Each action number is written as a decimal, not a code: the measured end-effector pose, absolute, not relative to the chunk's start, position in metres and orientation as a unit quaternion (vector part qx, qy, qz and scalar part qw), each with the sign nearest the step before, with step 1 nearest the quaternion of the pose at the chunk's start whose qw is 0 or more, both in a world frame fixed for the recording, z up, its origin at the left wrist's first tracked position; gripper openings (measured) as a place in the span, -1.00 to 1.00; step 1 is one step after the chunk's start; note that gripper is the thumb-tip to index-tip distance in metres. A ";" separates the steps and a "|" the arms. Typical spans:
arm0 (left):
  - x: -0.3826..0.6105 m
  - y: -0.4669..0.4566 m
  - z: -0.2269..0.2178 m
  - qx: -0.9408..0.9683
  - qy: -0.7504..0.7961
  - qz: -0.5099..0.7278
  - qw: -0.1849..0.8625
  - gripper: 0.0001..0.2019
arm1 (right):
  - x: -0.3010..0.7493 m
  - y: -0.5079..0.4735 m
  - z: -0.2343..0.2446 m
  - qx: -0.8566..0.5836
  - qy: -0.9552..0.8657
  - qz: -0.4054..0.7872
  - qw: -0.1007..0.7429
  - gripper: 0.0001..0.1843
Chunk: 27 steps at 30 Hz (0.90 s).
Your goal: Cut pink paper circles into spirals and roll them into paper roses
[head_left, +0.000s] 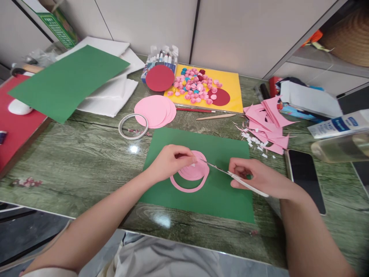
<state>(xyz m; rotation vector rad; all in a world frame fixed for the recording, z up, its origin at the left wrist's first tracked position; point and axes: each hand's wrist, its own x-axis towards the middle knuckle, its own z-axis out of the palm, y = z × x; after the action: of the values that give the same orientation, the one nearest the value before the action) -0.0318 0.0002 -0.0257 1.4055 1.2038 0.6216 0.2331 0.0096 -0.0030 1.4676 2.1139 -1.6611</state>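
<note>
A pink paper circle cut into a spiral [188, 189] hangs just over or rests on a green sheet [230, 206]; the gap cannot be judged. My left hand [170, 161] pinches the spiral's upper part between thumb and fingertips. A tiny white bit [193, 165] shows right under those fingertips. In my right hand [256, 175] is a pair of scissors [245, 183] with white handles. Their thin blades point left, with the tips at the pink paper by my left fingertips. Whether the blades are parted is too fine to tell.
Behind the green sheet are pink paper circles [152, 109], a tape roll [119, 127], a wooden stick [216, 116] and a yellow board [235, 86] with pink rolled pieces. Pink offcuts [268, 123], white scraps [253, 140] and a phone [305, 177] lie right. Another green sheet [72, 79] lies left.
</note>
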 end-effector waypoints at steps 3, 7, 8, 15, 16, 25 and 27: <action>-0.031 0.000 -0.025 0.591 0.507 0.260 0.572 -0.80 | 0.233 0.009 -0.004 0.475 0.692 -0.541 0.042 -0.67; -0.030 -0.001 -0.024 0.587 0.506 0.260 0.576 -0.81 | 0.233 0.009 -0.004 0.478 0.693 -0.538 0.042 -0.67; -0.030 -0.001 -0.023 0.587 0.507 0.258 0.576 -0.81 | 0.233 0.009 -0.004 0.479 0.693 -0.537 0.042 -0.67; -0.030 -0.001 -0.023 0.589 0.512 0.254 0.570 -0.81 | 0.231 0.008 -0.002 0.476 0.696 -0.535 0.049 -0.70; -0.030 -0.001 -0.023 0.590 0.513 0.254 0.569 -0.81 | 0.231 0.008 -0.001 0.476 0.696 -0.535 0.050 -0.70; -0.030 -0.001 -0.025 0.604 0.524 0.248 0.547 -0.80 | 0.232 0.007 -0.002 0.480 0.702 -0.524 0.041 -0.69; -0.030 -0.001 -0.026 0.610 0.522 0.246 0.543 -0.80 | 0.231 0.007 -0.001 0.483 0.702 -0.522 0.036 -0.69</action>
<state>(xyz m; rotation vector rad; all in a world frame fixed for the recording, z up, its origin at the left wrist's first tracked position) -0.0302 -0.0009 -0.0256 1.4474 1.2401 0.5831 0.2311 0.0066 -0.0012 1.4826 2.1569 -1.6033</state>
